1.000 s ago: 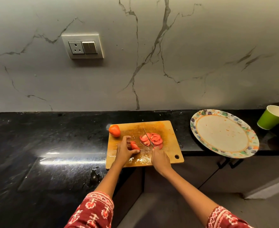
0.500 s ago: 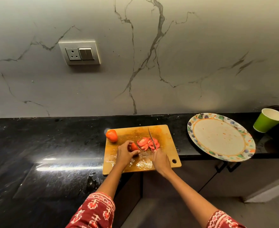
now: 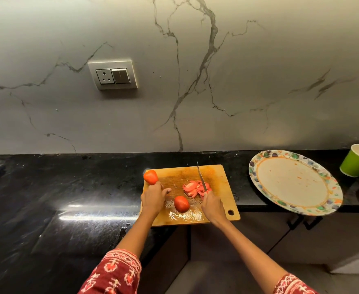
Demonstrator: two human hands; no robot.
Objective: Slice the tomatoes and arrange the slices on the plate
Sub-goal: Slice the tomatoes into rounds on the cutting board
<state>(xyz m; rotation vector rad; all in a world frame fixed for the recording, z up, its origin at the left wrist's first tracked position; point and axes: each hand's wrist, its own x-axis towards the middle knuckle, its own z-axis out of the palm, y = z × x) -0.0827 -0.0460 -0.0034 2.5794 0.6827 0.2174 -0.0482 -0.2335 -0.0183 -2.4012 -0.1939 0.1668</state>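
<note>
marble-veined grey wall and a black stone counter frame our work. on it sit a round floral-rimmed plate, bare of slices, and a wooden cutting board. our left hand reaches toward a whole orange-red tomato at the board's far left corner, fingers loosely curled, not yet gripping it as far as we can tell. our right hand grips a steel knife over a heap of red tomato slices. a cut tomato piece lies between our hands. we judge slicing partway done, plating not begun. no writing is readable.
</note>
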